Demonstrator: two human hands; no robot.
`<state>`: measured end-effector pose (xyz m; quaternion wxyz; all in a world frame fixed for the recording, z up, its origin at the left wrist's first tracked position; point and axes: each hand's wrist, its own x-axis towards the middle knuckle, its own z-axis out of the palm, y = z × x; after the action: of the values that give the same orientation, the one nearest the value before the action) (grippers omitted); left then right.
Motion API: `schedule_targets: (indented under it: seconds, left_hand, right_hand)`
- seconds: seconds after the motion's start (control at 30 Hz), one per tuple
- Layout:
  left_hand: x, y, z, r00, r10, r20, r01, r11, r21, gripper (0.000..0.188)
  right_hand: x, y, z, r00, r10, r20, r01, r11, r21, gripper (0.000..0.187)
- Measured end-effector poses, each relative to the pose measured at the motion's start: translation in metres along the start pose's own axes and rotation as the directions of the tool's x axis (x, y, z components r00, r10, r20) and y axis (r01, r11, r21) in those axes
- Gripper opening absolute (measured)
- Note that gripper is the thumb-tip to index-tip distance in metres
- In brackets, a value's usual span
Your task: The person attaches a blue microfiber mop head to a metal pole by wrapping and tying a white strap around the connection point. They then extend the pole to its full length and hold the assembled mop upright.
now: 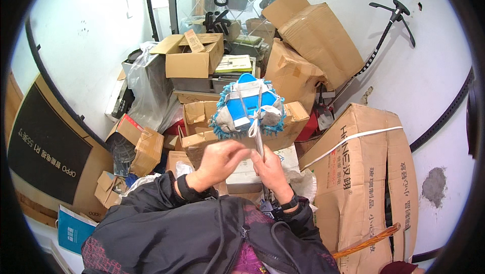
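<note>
In front of me a mop head (250,106) is raised, its blue plate facing me and blue chenille tufts round the rim. White cloth strips (253,89) and a knotted white tie (254,121) bind it, with grey cloth bunched on both sides. My right hand (271,169) grips the thin metal pole (259,141) just below the head. Beside it, my left hand (217,164) is bent with its fingers pressed together close to the pole. Whatever those fingertips hold, if anything, is hidden.
Cardboard boxes (188,64) crowd the back and left. A tall strapped carton (353,173) stands at the right, with an orange-brown stick (369,239) near it. A black-handled pole (376,46) leans on the right wall. A large flat carton (48,147) stands left.
</note>
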<state>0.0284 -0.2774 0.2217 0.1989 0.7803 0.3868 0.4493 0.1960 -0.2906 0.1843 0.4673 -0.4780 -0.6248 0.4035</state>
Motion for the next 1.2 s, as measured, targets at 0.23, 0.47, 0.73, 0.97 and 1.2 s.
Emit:
schedule_targets:
  seconds: [0.23, 0.47, 0.73, 0.97, 1.2]
  left_hand:
    - [0.017, -0.026, -0.007, 0.888, -0.067, -0.455, 0.035, 0.996, -0.078, 0.008]
    - [0.086, -0.051, -0.052, 0.959, -0.198, -0.201, 0.130, 0.942, -0.311, 0.032]
    - [0.127, -0.012, -0.053, 0.989, 0.082, -0.127, -0.068, 0.991, 0.112, 0.019]
    - [0.142, -0.019, -0.047, 0.999, 0.049, 0.000, -0.049, 0.998, -0.036, 0.015]
    - [0.161, -0.032, -0.058, 0.975, 0.092, -0.204, -0.085, 0.995, 0.042, 0.011]
  right_hand:
    - [-0.003, -0.002, -0.003, 1.000, 0.013, 0.006, -0.012, 0.995, -0.098, 0.036]
    - [-0.006, -0.006, -0.001, 0.999, 0.007, 0.032, -0.006, 0.999, -0.038, 0.035]
    - [-0.011, -0.011, 0.004, 0.999, 0.037, 0.028, -0.035, 0.996, -0.082, 0.035]
    - [-0.019, 0.001, -0.007, 0.982, 0.078, 0.172, -0.091, 0.994, 0.068, 0.022]
    - [-0.106, 0.072, -0.048, 0.818, 0.353, 0.454, -0.359, 0.930, -0.076, 0.027]
